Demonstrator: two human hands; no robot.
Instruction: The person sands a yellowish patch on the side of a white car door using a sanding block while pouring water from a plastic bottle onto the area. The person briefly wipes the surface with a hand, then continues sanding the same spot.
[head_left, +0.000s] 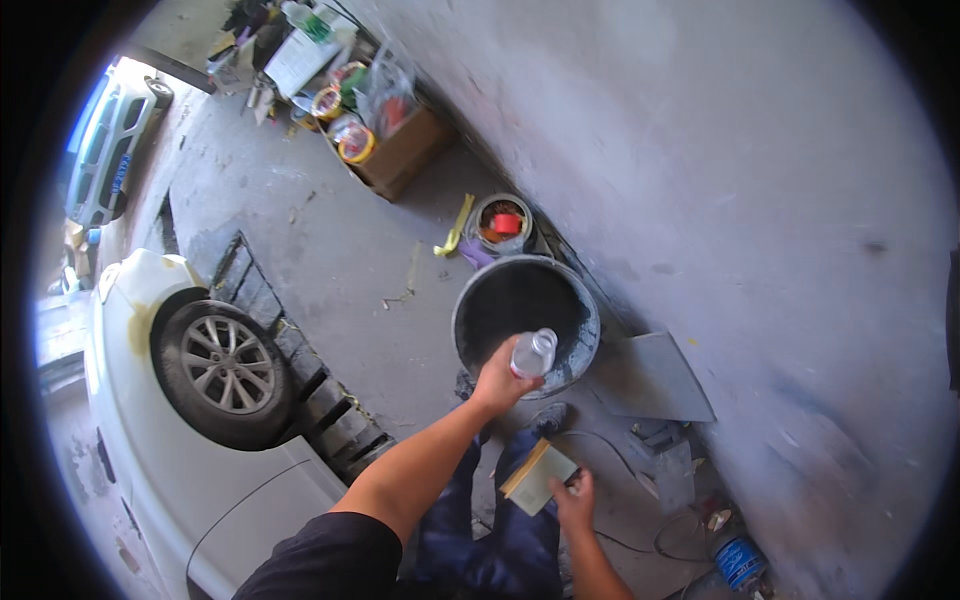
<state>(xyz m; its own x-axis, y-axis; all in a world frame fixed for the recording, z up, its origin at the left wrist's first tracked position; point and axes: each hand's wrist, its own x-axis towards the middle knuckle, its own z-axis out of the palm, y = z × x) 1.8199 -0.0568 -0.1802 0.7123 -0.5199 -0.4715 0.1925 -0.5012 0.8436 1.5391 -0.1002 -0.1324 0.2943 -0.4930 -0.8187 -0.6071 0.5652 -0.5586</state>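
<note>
Bottle of clear plastic (533,356) is clasped by the curled left hand (500,381), round grey bucket (574,350) below its fingers; pale, tan-edged pad (537,480) is pinched by the right hand (573,503). Pouring or filling is suggested; controlled tilting would be needed.

A clear bottle (533,355) and a tilted, yellow-edged block (541,480) are held apart.

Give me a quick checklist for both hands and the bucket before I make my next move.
1. Bottle gripped: ok, in the left hand.
2. Block gripped: ok, in the right hand.
3. One hand free: not ok, both are holding something.
4. Bottle clear of the bucket: cannot tell, they overlap in this view.
5. Bucket contents: cannot tell, the inside is too dark.
</note>
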